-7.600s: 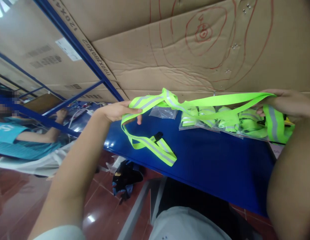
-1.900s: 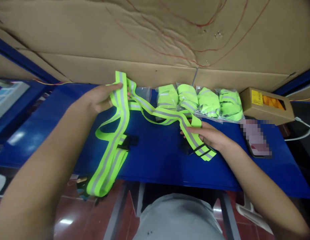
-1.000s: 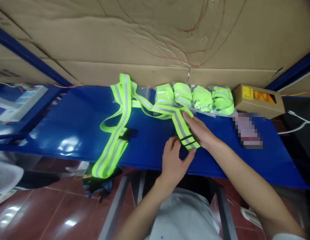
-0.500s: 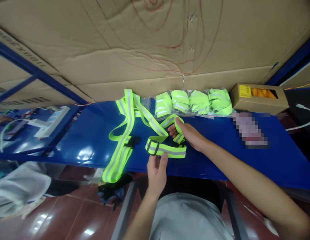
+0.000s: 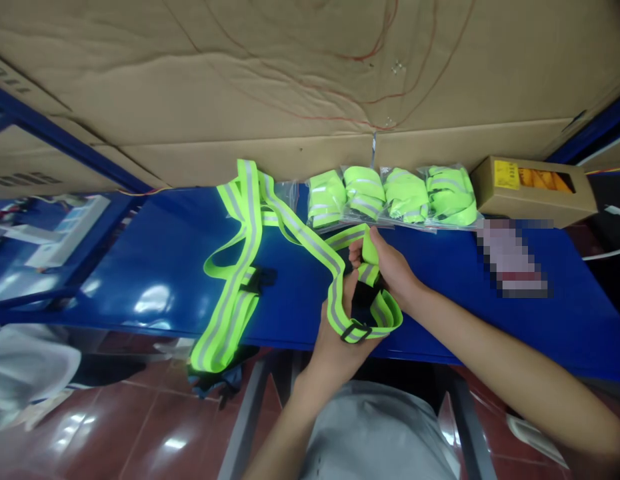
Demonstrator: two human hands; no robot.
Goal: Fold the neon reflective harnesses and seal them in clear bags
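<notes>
A neon-yellow reflective strap (image 5: pixel 310 241) with a grey stripe lies in loose loops over the blue table, its left end drooping past the front edge. My right hand (image 5: pixel 394 267) is closed round a folded length of it, the fingers curled behind. Close below, my left hand (image 5: pixel 335 337) has its thumb up inside a loop of the same strap, which crosses in front of the palm; its other fingers are mostly hidden. On that loop sits a black slide adjuster (image 5: pixel 356 332). A black buckle (image 5: pixel 259 281) shows on the strap's left part.
Several bagged yellow straps (image 5: pixel 364 193) line the back of the table (image 5: pixel 155 253) against a cardboard wall (image 5: pixel 215 87). Right of them stand a cardboard box (image 5: pixel 535 193) with orange contents and a blurred-out flat item (image 5: pixel 513 260). A white power strip (image 5: pixel 67 230) is at left.
My left hand has moved up and right, close to my right hand, carrying the adjuster with it. The strap loop between the hands has bent round. The view has shifted slightly.
</notes>
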